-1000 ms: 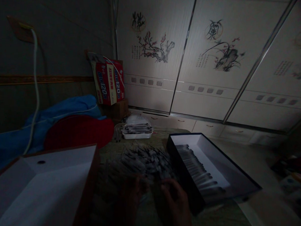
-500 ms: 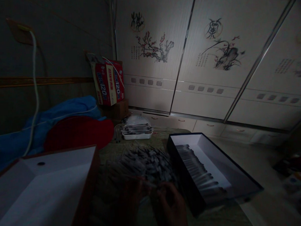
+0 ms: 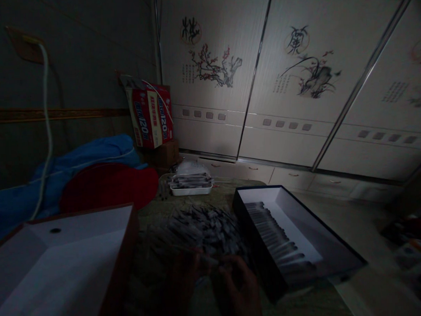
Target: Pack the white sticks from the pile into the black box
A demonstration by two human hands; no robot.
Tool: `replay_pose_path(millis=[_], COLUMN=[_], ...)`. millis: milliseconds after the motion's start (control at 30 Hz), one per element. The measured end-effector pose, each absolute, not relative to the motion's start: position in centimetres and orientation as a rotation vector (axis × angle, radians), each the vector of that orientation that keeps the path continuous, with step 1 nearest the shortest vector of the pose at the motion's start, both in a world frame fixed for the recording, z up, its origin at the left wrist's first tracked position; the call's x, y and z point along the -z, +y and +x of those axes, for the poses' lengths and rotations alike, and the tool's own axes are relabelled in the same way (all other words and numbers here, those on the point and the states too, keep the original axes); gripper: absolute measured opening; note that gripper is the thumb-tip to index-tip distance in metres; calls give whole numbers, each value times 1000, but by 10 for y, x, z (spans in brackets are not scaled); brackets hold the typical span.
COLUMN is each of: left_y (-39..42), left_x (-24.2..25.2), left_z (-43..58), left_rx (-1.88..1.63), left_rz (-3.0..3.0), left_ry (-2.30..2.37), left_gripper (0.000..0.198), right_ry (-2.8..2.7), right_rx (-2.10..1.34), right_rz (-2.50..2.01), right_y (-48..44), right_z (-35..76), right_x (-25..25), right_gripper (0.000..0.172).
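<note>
In the dim light, my left hand point(image 3: 187, 268) is closed at the left end of a slim, pale pen point(image 3: 209, 259). The fingers of my right hand point(image 3: 239, 279) pinch the pen's other end, so it spans the gap between both hands. Just beyond them, a loose pile of clear pens with dark ends point(image 3: 202, 225) covers the middle of the table. To the right, a dark-sided box point(image 3: 304, 221) with a white inside holds a row of similar pens point(image 3: 273, 232) along its left side. Fine details of the held pen are blurred.
At left stands an open brown-rimmed box point(image 3: 72, 264) with a white inside. A white tray of pens point(image 3: 192, 190) sits at the table's back. Red cloth point(image 3: 108, 184) and blue fabric point(image 3: 93, 150) lie behind the brown box. A red carton point(image 3: 150, 116) stands near the wall.
The view has shifted very slightly. Both hands stay at the pen in nearly the same place; the pen between them shows a little more clearly. The boxes and pile look the same.
</note>
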State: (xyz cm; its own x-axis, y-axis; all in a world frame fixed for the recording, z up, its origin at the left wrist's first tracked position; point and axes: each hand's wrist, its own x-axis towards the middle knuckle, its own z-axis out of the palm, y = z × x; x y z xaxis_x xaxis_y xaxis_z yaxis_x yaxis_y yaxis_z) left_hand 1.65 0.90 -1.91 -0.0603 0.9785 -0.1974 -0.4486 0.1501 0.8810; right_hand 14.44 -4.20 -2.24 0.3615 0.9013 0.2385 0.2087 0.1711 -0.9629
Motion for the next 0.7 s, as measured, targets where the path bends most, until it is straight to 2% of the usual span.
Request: replay_pose_path(millis=[267,433,567,700], left_y=[8,4,8,12], left_x=[15,10,12,18], left_z=[17,12,14,15], left_rx=[-1299,-1286,-1261,-1262], left_rz=[801,928,970,984], left_ry=[1021,1023,1039,1102], left_gripper=[29,21,28,36], right_ry=[-1093,-1230,-1257,-1253], right_rx=[-764,-529,-278,-216], right_rz=[-1343,-1377,-1474,-1552], right_y=[-43,-43,-49,-51], right_z=[144,146,146,143], right_x=[30,41,55,62], right_gripper=[31,38,37,39])
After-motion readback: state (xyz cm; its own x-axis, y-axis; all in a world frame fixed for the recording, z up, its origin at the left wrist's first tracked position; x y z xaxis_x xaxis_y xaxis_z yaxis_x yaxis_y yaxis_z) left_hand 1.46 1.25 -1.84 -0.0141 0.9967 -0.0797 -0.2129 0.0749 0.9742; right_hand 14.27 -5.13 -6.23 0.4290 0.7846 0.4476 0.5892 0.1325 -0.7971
